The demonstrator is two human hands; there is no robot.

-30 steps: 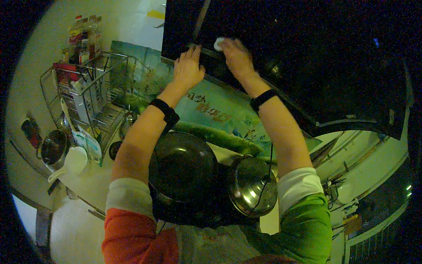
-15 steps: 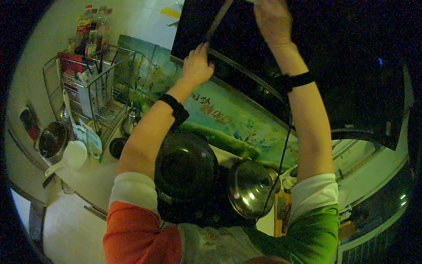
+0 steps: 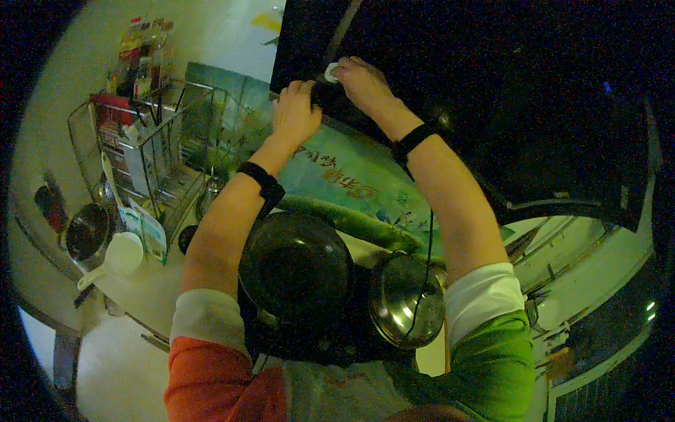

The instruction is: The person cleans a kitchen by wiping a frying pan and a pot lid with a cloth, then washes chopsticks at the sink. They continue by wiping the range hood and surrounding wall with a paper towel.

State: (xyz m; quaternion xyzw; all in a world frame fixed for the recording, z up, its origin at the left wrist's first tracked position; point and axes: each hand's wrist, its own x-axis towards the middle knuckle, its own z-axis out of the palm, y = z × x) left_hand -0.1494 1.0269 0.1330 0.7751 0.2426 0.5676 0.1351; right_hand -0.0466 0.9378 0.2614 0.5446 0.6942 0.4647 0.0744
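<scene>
A large black range hood (image 3: 492, 77) fills the upper right, and a narrow lighter strip (image 3: 343, 28) runs up its surface. At its lower left corner my left hand (image 3: 295, 111) is closed over the edge, fingers bent above and thumb below. Just to the right, my right hand (image 3: 363, 86) is closed on a small white wad (image 3: 331, 72) pressed against the hood. Whether the wad is cloth or sponge is too blurred to tell. Both wrists wear black bands, and a dark cord (image 3: 430, 246) hangs from the right one.
Below my arms, a black wok (image 3: 295, 264) and a lidded pan with a shiny metal lid (image 3: 408, 299) sit on the dark stove. A wire rack (image 3: 165, 141) with bottles (image 3: 144, 53) stands left, near a white ladle-like scoop (image 3: 123, 254) and a dark pot (image 3: 88, 232). A green patterned panel (image 3: 337, 176) lines the wall.
My right hand has come down and left from high on the hood to its lower edge, bringing the white wad. My left hand has shifted slightly left and down along the edge.
</scene>
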